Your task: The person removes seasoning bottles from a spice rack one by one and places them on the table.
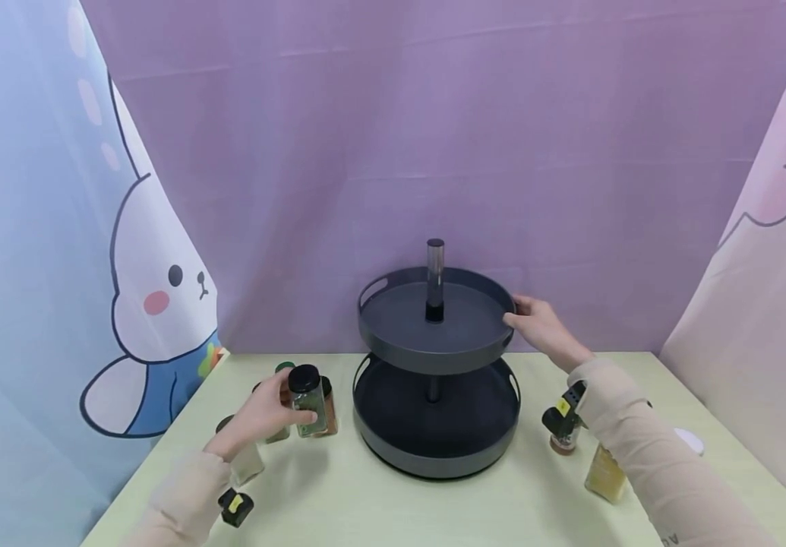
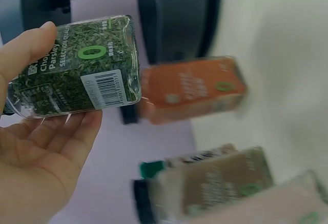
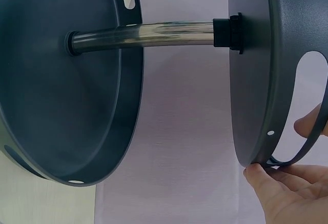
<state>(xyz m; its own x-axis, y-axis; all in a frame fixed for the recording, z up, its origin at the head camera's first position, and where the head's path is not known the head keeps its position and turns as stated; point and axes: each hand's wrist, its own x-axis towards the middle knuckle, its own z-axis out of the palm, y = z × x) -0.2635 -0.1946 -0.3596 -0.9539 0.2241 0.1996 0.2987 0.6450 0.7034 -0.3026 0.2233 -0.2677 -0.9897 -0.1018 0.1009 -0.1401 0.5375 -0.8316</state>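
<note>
My left hand (image 1: 266, 414) holds a glass spice jar with a black lid (image 1: 309, 406), thumb on one side and fingers on the other. In the left wrist view, the jar's label reads chopped parsley (image 2: 82, 65), and green flakes fill it. Right of it stands a dark grey two-tier turntable rack, with an upper tray (image 1: 427, 362) and a lower tray (image 1: 427, 457) on a metal pole (image 1: 436, 273). The right hand (image 1: 539, 327) grips the upper tray's rim at the cut-out handle, with a fingertip showing through the slot in the right wrist view.
Behind the parsley stand an orange-brown spice jar (image 2: 195, 88), a brown one (image 2: 220, 185) and a pale one (image 1: 247, 463). Under the right forearm are a yellow-filled jar (image 1: 604, 479) and a small jar (image 1: 562, 444), with a white round lid (image 1: 689, 441) beyond. A purple curtain (image 1: 434, 152) hangs behind the table.
</note>
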